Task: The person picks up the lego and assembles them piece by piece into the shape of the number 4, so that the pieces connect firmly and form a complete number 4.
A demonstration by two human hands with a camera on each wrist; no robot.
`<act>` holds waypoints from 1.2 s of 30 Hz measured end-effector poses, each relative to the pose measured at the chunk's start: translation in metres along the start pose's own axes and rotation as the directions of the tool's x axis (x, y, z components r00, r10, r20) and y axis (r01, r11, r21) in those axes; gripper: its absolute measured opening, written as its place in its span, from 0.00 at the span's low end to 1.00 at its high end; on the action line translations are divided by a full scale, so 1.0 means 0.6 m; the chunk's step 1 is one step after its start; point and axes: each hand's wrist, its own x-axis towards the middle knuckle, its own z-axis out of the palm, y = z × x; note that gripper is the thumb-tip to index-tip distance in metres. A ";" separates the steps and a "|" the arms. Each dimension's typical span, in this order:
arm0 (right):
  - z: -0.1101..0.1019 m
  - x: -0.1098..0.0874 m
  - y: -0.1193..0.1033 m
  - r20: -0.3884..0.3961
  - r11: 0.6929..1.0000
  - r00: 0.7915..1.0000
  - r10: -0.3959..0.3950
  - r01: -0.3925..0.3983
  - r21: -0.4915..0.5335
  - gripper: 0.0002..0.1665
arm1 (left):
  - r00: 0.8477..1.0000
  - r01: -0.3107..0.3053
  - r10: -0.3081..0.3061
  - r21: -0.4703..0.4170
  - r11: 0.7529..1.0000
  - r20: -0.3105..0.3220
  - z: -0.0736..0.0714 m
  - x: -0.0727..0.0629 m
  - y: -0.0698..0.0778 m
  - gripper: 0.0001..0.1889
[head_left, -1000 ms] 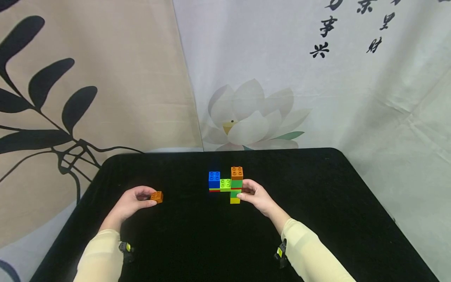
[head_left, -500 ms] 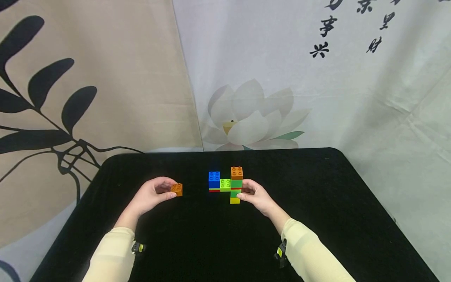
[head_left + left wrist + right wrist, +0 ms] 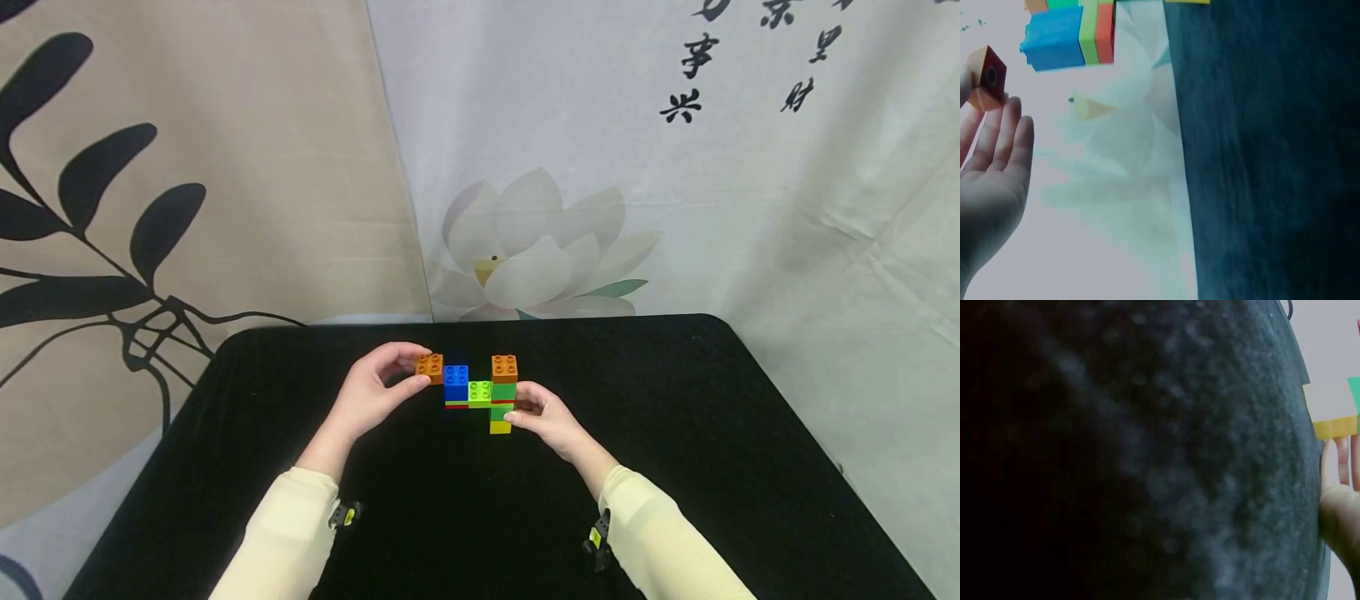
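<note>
My left hand [image 3: 371, 387] pinches an orange toy building brick [image 3: 430, 368] between thumb and fingers, just left of the blue brick [image 3: 456, 382]. That blue brick tops thin lime and red layers at the left end of a built structure. A lime brick [image 3: 479, 392] bridges to a column of green bricks [image 3: 504, 391], with an orange brick [image 3: 505, 367] on top and a yellow brick [image 3: 500, 427] at the bottom. My right hand [image 3: 551, 419] grips this column from the right side. In the left wrist view, the held brick [image 3: 988, 78] appears apart from the blue brick [image 3: 1054, 39].
The table [image 3: 465, 517] has a black cloth cover. Behind its far edge hangs a printed curtain [image 3: 555, 150] with a flower, dark leaves and lettering. Each wrist wears a small dark device [image 3: 345, 514] at the sleeve cuff.
My left hand has moved right and away from me, carrying the orange brick from the left side to beside the blue brick. The right hand and the structure have stayed put.
</note>
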 end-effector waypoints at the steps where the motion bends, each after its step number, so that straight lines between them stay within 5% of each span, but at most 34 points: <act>1: 0.000 0.000 0.000 -0.002 1.000 1.000 0.005 -0.005 0.000 0.24 | 1.000 -0.006 0.006 -0.003 1.000 -0.001 0.005 0.003 0.003 0.16; 12: 0.001 0.000 -0.003 -0.007 1.000 1.000 0.014 -0.014 -0.001 0.24 | 1.000 0.012 -0.012 0.010 1.000 0.017 0.044 0.024 0.017 0.15; 24: 0.000 0.001 -0.002 -0.002 1.000 1.000 0.017 -0.017 -0.004 0.24 | 0.999 0.033 -0.033 -0.001 0.999 0.024 0.054 0.025 0.011 0.16; 36: -0.001 0.001 0.000 -0.002 1.000 1.000 0.009 -0.009 -0.004 0.24 | 0.999 -0.043 0.043 -0.001 0.999 0.032 0.059 0.020 -0.004 0.17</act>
